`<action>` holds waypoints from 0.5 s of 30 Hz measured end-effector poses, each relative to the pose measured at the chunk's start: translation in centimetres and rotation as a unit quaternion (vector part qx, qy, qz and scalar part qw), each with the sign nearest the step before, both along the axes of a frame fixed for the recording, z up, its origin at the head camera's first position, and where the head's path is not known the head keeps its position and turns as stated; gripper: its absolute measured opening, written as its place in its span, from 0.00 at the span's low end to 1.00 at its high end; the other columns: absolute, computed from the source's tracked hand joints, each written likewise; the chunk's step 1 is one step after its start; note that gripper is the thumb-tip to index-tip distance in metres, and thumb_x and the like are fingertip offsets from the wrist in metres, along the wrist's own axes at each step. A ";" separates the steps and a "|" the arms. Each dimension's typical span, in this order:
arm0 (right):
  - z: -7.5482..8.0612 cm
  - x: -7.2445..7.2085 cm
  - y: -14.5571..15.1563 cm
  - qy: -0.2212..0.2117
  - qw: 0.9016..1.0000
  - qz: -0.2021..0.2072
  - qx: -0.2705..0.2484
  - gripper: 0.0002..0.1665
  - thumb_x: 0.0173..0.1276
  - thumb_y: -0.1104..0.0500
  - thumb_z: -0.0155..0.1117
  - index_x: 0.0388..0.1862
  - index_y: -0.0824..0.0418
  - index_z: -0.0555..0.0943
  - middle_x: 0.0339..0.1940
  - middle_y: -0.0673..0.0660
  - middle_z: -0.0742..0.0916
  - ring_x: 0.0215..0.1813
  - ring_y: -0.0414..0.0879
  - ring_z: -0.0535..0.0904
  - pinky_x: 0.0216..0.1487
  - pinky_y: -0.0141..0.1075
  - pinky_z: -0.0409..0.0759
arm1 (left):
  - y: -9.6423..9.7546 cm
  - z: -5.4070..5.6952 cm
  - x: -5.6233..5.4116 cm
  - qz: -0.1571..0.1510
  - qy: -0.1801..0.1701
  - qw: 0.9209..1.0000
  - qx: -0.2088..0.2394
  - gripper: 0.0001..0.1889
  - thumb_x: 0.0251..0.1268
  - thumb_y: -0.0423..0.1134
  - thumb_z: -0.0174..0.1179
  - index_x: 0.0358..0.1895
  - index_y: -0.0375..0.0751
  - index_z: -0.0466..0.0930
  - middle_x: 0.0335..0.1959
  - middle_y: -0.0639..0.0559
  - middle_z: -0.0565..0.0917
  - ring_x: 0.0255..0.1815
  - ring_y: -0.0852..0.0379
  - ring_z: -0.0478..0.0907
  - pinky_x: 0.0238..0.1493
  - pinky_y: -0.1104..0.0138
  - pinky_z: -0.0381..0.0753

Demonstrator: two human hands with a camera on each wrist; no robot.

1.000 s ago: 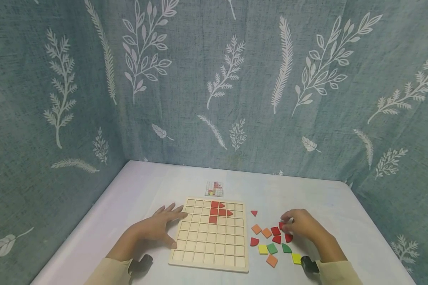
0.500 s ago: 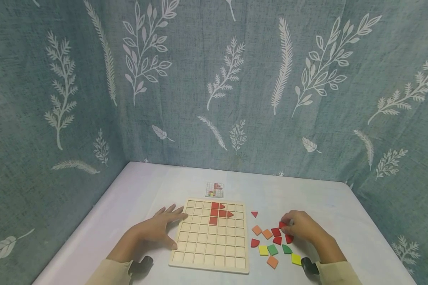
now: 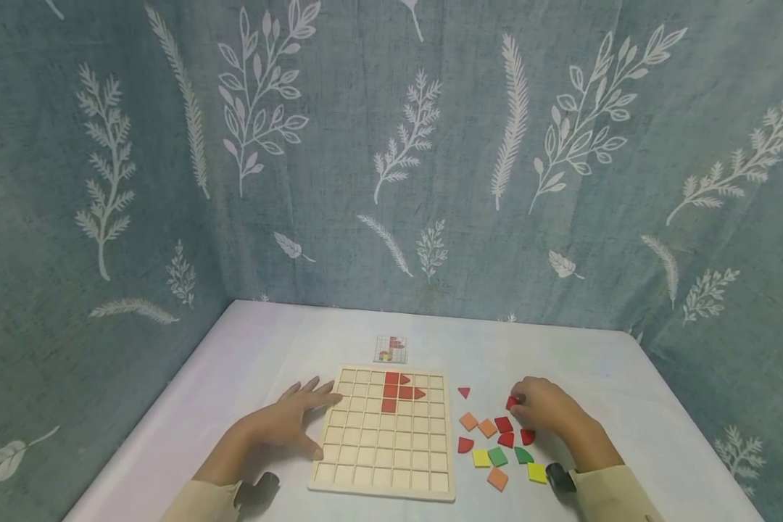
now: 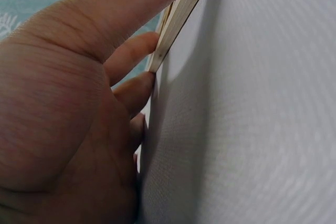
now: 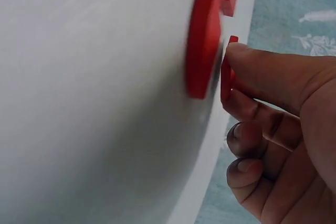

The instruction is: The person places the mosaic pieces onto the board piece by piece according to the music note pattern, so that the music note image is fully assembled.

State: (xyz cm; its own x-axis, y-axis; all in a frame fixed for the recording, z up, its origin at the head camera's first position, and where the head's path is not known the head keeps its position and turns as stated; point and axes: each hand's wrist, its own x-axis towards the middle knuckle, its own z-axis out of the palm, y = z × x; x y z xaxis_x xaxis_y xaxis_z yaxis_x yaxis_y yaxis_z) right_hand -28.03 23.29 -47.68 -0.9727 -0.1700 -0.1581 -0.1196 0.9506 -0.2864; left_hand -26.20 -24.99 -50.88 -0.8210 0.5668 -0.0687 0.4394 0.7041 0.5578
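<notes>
My right hand (image 3: 549, 407) pinches a small red tile (image 5: 227, 77) between thumb and finger, the other fingers curled in. It hovers at the far right side of the loose tiles, just above a red rounded tile (image 5: 201, 43) in the right wrist view. My left hand (image 3: 288, 419) is spread along the left side of a wooden grid board (image 3: 377, 455), its thumb and fingertips at the edge (image 4: 167, 38). Red squares (image 3: 390, 391) and two red pointed tiles (image 3: 420, 393) sit in cells in the board's upper part.
Beyond the board lies a small pattern card (image 3: 390, 349). Right of the board are scattered a red triangle (image 3: 464, 391), orange squares (image 3: 468, 421), yellow squares (image 3: 481, 458), a green square (image 3: 497, 456), a green quarter-round (image 3: 523, 455) and several red tiles (image 3: 503, 424).
My right hand has picked the red tile out of the loose group and moved slightly away from me with it. The left hand stays at the board's edge.
</notes>
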 end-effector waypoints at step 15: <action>1.3 0.3 -4.4 0.002 0.998 -0.033 -0.061 0.21 0.58 0.52 0.74 0.50 0.57 0.84 0.42 0.51 0.84 0.43 0.48 0.77 0.51 0.51 0.81 | 0.2 -0.2 -0.2 0.005 0.002 1.000 -0.011 0.56 0.29 0.65 0.74 0.72 0.51 0.66 0.76 0.43 0.56 0.77 0.38 0.38 0.72 0.40 0.32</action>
State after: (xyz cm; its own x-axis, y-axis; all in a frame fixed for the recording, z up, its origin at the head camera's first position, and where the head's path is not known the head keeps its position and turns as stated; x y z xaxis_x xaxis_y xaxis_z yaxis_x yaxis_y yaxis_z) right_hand -27.77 18.93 -46.39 -0.9831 -0.1227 -0.1362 -0.0586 0.9143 -0.4007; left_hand -26.43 -24.83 -51.06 -0.8263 0.5578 -0.0779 0.4348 0.7198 0.5411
